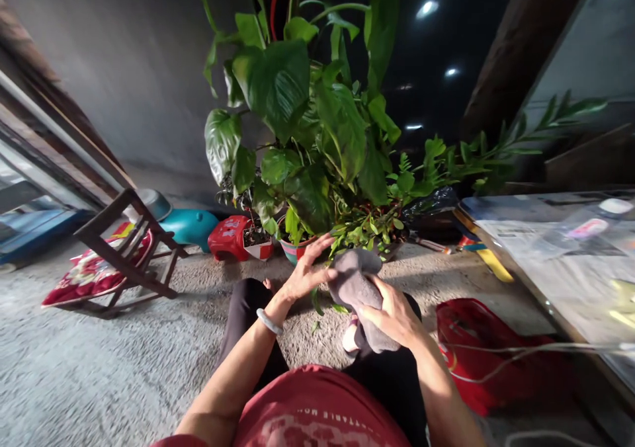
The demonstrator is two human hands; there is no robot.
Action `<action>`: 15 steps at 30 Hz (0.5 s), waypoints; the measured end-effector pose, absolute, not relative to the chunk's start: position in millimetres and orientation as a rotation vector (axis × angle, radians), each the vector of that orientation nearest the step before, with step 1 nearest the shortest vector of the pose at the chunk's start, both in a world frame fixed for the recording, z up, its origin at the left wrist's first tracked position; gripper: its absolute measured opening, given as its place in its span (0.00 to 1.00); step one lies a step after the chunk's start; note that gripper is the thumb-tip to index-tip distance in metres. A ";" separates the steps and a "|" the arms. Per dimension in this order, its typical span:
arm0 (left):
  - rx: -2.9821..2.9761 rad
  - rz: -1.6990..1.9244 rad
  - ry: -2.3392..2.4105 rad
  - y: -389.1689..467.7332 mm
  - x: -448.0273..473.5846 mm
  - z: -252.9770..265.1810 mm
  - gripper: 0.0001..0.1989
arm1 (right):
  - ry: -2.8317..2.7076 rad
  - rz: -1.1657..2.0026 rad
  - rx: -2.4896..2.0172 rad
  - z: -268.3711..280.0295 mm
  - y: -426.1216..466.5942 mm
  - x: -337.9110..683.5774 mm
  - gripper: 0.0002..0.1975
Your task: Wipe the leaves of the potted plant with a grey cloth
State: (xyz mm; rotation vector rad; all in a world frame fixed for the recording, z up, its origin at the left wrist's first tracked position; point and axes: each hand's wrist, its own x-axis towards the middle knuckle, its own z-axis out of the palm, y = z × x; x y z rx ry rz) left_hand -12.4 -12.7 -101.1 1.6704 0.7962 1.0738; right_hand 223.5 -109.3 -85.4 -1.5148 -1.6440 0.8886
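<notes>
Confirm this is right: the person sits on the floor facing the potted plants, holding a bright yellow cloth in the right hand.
Wrong on colour. In the head view the cloth in the right hand is grey, not yellow. The rest stands; the left hand touches it too.

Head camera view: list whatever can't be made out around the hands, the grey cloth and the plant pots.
- Grey cloth: its lower end is covered by the right hand.
- Pink item under the cloth: mostly hidden, cannot be identified.
- Left hand: palm faces away, so contact with the leaf is unclear.
- Plant pots: screened by foliage; count uncertain.
- Shirt lettering: cut off, distorted.
</notes>
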 end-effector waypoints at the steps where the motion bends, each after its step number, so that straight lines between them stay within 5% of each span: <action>1: 1.761 0.997 0.756 -14.0 -14.7 -97.3 0.46 | -1.705 0.888 -1.484 -85.1 -110.3 222.8 0.30; 8: 1.583 0.581 0.676 -40.7 -14.7 -101.6 0.42 | -1.696 0.999 -1.436 -74.5 -107.5 230.4 0.32; 15: 0.843 0.904 0.652 -55.4 -0.6 -120.0 0.27 | -1.450 1.100 -1.356 -83.0 -91.8 215.9 0.28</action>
